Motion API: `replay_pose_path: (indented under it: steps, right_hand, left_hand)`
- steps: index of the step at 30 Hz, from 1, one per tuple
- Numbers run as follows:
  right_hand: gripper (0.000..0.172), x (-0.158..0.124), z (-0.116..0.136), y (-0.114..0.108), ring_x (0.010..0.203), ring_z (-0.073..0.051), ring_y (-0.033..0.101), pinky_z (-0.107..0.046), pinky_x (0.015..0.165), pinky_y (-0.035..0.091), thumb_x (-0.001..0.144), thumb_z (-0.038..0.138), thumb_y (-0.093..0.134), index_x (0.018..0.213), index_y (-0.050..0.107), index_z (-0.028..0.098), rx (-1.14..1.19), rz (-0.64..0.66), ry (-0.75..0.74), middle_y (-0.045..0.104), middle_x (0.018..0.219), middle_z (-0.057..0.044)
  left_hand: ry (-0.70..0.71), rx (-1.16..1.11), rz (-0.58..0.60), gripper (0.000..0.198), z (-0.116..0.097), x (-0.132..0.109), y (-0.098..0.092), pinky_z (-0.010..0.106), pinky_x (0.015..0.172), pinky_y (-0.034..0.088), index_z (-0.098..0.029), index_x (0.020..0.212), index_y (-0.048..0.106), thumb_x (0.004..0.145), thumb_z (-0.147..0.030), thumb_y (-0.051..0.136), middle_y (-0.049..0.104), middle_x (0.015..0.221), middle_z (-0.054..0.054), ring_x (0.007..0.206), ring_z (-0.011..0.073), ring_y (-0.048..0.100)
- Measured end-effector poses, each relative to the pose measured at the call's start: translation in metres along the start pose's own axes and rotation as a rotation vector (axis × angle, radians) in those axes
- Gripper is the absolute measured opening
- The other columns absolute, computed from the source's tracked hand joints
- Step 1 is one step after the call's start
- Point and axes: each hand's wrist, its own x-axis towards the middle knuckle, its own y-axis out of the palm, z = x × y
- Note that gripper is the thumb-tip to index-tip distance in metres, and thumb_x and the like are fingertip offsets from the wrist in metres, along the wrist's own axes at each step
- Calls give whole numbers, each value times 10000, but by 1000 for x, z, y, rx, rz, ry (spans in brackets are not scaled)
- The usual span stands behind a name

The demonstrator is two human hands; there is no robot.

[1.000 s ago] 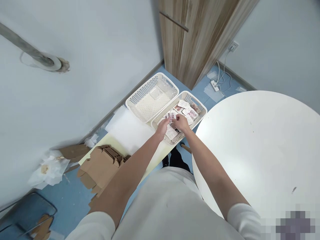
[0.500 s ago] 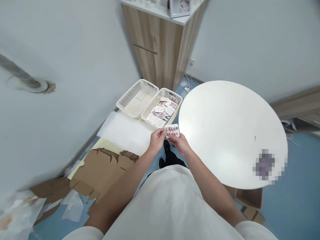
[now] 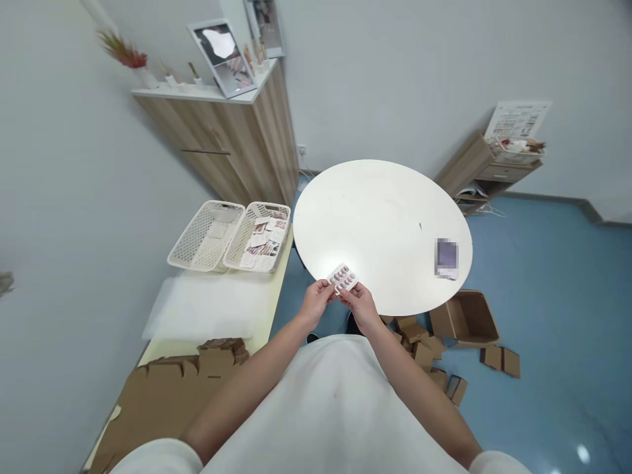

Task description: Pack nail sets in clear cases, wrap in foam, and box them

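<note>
A small white pack of press-on nails (image 3: 342, 277), with two rows of glossy pinkish-purple nails, is held out in front of my body near the round table's front edge. My left hand (image 3: 316, 302) pinches its lower left corner. On the lower right side, my right hand (image 3: 361, 304) grips it with the thumb over the front. The pack is tilted, its nail side facing up at me. To the left, a white basket (image 3: 231, 261) contains several similar flat packs and cards (image 3: 265, 240).
Beside the filled basket stands another white basket (image 3: 182, 258). Flattened cardboard (image 3: 162, 395) lies on the left table. The round white table (image 3: 365, 217) bears a blurred purple item (image 3: 447, 258). An open carton (image 3: 471, 317) and small boxes are on the floor; a wooden cabinet (image 3: 217, 141) stands behind.
My view has swung to the right, and the round table now lies straight ahead. Both hands still hold the pack, which has come round from beside the basket to the table's front edge.
</note>
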Motion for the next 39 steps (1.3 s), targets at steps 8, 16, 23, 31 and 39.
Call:
replay_pose_path:
  steps: [8, 16, 23, 31, 39]
  right_hand:
    - [284, 6, 37, -95, 539, -96, 444, -264, 569, 392, 699, 417, 556, 866, 639, 202, -297, -62, -133, 563, 665, 14]
    - [274, 38, 62, -150, 644, -123, 502, -281, 615, 425, 678, 420, 583, 841, 623, 204, -290, -58, -139, 588, 750, -14]
    - [263, 45, 62, -172, 586, -108, 552, -293, 637, 459, 642, 416, 635, 775, 543, 208, -113, -68, -38, 568, 703, 20]
    - [282, 49, 51, -168, 718, -127, 591, -304, 709, 462, 632, 340, 644, 845, 521, 202, -209, 66, 103, 588, 902, -25]
    - [322, 76, 59, -161, 671, -116, 528, -287, 664, 439, 686, 310, 558, 997, 566, 226, -459, 111, -48, 553, 777, 8]
  left_hand:
    - [-1, 177, 82, 224, 7, 19, 62, 237, 620, 425, -189, 803, 608, 662, -364, 619, 614, 774, 17, 687, 117, 552]
    - [12, 274, 51, 249, 14, 42, 110, 262, 640, 443, -172, 739, 615, 659, -407, 626, 602, 678, 15, 619, 109, 532]
    - [-37, 235, 11, 353, 28, 51, 129, 287, 687, 462, -167, 916, 578, 669, -414, 632, 616, 786, 38, 680, 126, 592]
    - [-25, 352, 40, 347, 26, 68, 127, 294, 701, 461, -181, 989, 620, 700, -373, 596, 650, 917, 77, 793, 170, 580]
    - [1, 419, 2, 490, 18, 85, 105, 305, 726, 459, -183, 1102, 557, 651, -345, 658, 608, 816, 32, 719, 145, 584]
